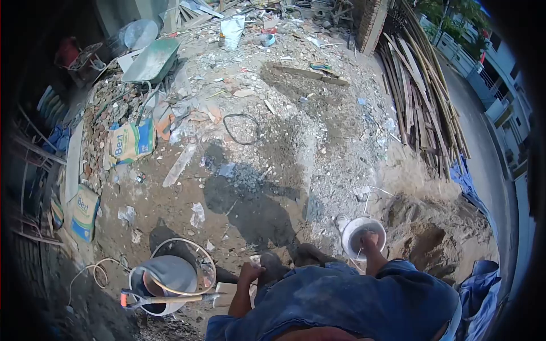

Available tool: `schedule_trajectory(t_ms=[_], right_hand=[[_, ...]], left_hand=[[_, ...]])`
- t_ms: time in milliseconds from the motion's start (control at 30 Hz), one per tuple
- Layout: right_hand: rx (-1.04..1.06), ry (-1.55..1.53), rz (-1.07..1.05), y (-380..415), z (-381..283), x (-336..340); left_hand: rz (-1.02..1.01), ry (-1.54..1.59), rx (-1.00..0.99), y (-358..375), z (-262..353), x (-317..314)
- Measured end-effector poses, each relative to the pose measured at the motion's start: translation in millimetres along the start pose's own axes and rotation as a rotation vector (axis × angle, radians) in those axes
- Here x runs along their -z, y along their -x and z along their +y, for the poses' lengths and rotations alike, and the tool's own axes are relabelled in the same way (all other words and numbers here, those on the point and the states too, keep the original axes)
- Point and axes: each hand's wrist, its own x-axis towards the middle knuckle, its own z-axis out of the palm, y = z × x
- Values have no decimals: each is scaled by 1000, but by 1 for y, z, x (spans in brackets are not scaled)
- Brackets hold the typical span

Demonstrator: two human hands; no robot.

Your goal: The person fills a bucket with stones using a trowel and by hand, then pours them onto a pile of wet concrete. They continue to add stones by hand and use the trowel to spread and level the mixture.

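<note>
My right hand [370,237] reaches down into a white bucket [347,250] with grey contents. Its fingers look curled, but what they hold is hard to see. My left hand [250,271] is lower and to the left, beside a dark shoe or knee [272,265]. It appears closed, with anything inside too small to name. To its left stands a large tub [135,281] with grey material at its top. A shovel [170,299] with an orange grip lies across that tub, and a pale hoop [211,264] curves over its right side.
Rubble covers the ground. A green wheelbarrow [152,62] stands at upper left, above two printed sacks [133,142]. A black loop [241,115] lies mid-ground. Long poles [418,91] are piled at right, above a sand heap [426,227] and blue sheeting [476,290].
</note>
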Motion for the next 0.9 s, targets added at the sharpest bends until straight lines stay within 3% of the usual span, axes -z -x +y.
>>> schedule_trajectory(t_ms=[67,200,233,333,400,467,533,567,633,733,833,900], right_hand=[[0,-226,220,33,-39,23],[153,27,174,-26,-53,51],[183,112,329,-31,-69,46],[309,136,125,-102,-64,26],[67,67,93,-140,-76,5],[597,539,-44,-270,-18,-34],[309,93,-117,-200,-77,-43],[299,88,-126,-182,-94,-37],[264,-320,-601,-162,-130,-30],[233,-169,-623,-133,-209,-31],[324,-138,-788,-132,-250,-28],[460,-99,-829,-123,-271,-29]], left_hand=[[-19,-95,11,3,9,-7],[49,-14,9,-3,15,-30],[76,60,3,-2,23,-33],[113,101,-49,-22,35,-48],[135,116,-8,-35,56,-54],[143,120,14,-45,87,-70],[146,-72,64,-53,112,-87],[149,-83,72,-54,123,-101],[208,102,-17,-68,154,-131],[71,291,5,-93,212,-164],[-61,354,-46,-108,271,-175],[-47,458,-99,-106,319,-174]])
